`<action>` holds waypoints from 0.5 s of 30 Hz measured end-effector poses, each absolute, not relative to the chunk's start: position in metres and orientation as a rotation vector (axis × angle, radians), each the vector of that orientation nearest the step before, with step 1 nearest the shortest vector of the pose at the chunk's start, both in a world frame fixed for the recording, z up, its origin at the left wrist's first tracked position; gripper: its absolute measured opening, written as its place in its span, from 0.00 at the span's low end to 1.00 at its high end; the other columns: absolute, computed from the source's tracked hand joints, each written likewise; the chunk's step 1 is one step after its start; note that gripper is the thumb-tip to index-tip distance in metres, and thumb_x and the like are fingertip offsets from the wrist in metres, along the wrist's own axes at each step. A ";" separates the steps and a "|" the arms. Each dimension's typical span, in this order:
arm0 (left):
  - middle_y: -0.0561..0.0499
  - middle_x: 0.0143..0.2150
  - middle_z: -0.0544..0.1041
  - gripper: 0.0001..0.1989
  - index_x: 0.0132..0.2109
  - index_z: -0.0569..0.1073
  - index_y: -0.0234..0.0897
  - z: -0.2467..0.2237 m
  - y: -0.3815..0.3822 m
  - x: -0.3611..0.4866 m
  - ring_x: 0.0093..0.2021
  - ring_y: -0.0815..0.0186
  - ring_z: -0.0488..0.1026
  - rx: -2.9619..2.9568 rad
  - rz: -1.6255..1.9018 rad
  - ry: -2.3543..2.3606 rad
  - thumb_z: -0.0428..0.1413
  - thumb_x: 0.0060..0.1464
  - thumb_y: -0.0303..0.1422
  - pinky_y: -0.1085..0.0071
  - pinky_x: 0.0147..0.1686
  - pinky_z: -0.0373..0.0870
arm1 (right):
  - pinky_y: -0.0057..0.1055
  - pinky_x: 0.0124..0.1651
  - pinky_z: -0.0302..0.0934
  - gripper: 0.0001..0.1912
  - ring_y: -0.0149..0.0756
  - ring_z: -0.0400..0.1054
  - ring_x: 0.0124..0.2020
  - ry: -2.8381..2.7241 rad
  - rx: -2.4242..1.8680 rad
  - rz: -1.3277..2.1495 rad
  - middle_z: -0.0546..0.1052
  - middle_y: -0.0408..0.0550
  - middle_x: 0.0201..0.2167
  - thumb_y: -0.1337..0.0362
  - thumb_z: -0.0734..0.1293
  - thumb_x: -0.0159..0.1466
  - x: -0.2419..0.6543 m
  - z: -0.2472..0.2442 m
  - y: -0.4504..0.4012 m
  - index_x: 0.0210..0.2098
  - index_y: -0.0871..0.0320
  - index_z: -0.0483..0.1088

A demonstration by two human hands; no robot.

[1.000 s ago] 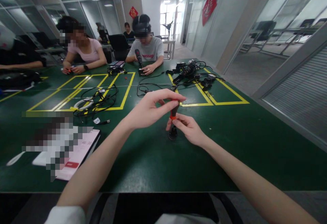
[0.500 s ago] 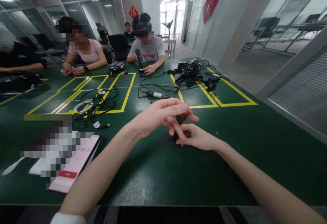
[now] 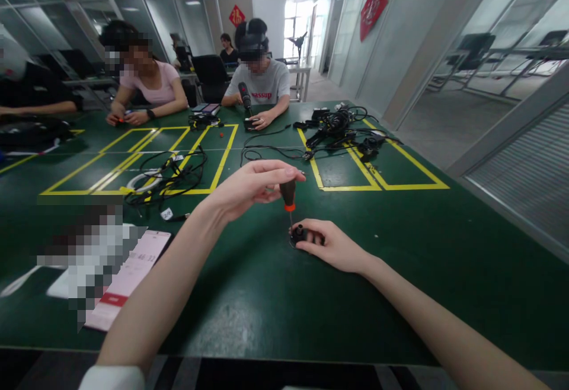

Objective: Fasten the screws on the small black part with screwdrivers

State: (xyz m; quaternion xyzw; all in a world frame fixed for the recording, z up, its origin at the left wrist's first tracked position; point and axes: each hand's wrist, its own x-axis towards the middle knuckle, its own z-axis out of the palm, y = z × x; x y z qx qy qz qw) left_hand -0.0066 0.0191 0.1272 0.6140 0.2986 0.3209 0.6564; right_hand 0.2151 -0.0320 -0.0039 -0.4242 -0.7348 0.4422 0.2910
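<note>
My left hand (image 3: pixel 262 185) is closed around the upper handle of a screwdriver (image 3: pixel 290 196), dark with an orange collar. The screwdriver stands nearly upright, its thin shaft pointing down to a small round black part (image 3: pixel 299 233) with a short raised stub. Whether the tip sits in a screw is too small to tell. Low over the green table (image 3: pixel 249 295), my right hand (image 3: pixel 331 245) grips that black part from the right between thumb and fingers.
Tangled black cables (image 3: pixel 333 126) lie at the far right, and more cables (image 3: pixel 166 176) at the left, around yellow tape outlines (image 3: pixel 222 159). A phone (image 3: pixel 133 271) rests near my left forearm. Across the table, a person in a grey shirt (image 3: pixel 262 85) holds a power tool (image 3: pixel 244 96).
My left hand has shifted left and its fingers have drawn in, so the screwdriver shows more fully. My right hand and the black part appear slightly further left.
</note>
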 end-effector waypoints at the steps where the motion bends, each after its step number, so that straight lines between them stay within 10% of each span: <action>1: 0.51 0.33 0.77 0.20 0.39 0.80 0.30 0.127 0.018 -0.006 0.23 0.78 0.66 1.382 0.707 0.676 0.71 0.50 0.44 0.81 0.19 0.56 | 0.28 0.29 0.59 0.16 0.30 0.63 0.27 -1.958 -1.132 1.176 0.77 0.46 0.34 0.57 0.71 0.66 0.215 -0.004 -0.032 0.48 0.60 0.78; 6: 0.43 0.44 0.83 0.23 0.39 0.72 0.34 0.127 0.015 -0.003 0.28 0.64 0.81 1.291 0.611 0.593 0.69 0.51 0.49 0.73 0.26 0.74 | 0.29 0.30 0.61 0.16 0.32 0.66 0.29 -1.948 -1.155 1.113 0.78 0.47 0.35 0.58 0.71 0.65 0.212 -0.007 -0.034 0.49 0.60 0.78; 15: 0.56 0.30 0.72 0.18 0.42 0.80 0.33 0.131 0.006 -0.001 0.22 0.79 0.62 1.413 0.707 0.690 0.71 0.50 0.41 0.80 0.19 0.52 | 0.29 0.30 0.62 0.23 0.32 0.63 0.26 -1.952 -1.229 1.063 0.77 0.46 0.31 0.60 0.68 0.68 0.211 -0.010 -0.037 0.60 0.60 0.76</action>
